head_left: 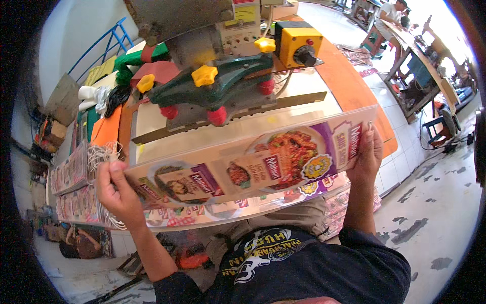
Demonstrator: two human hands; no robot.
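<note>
Biggest thing here is the orange-topped worktable [349,73], with a dark green curved metal machine arm [230,76] over its middle. Next up, the long flat strip of clear plastic with colourful food prints [238,164]: it's up in the air over the table's near edge, right end tilted higher. Just below it there's a matching printed plastic sheet [235,207], and a long narrow metal bar [298,102] sits under the machine arm. Toward the table's far right corner is a yellow-and-black control box with a round knob [302,43]. Left hand [120,195] pinches the strip's left end, thumb on top; right hand [368,154] grips the right end. Smallest bit: a loose bundle of thin white string [105,153] near the left hand, by the table's left edge.
</note>
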